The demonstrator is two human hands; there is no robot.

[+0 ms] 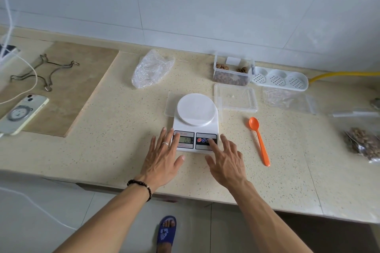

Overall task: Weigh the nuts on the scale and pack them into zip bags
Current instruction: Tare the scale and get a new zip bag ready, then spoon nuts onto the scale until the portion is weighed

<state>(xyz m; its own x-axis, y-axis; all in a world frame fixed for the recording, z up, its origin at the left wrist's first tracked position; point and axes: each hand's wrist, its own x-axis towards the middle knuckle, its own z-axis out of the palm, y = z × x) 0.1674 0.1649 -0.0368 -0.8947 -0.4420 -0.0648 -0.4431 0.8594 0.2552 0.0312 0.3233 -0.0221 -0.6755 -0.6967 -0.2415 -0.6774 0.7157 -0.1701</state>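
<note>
Right hand [225, 159] (fingers straight) on scale [196, 123] button

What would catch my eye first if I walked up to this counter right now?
Most likely the white kitchen scale at the middle of the counter, its round platform bare, with the left hand flat beside its display and a finger of the right hand on its buttons. Next, the bright orange spoon lying just right of the scale. Behind it stands an open clear box of nuts, near the wall.
</note>
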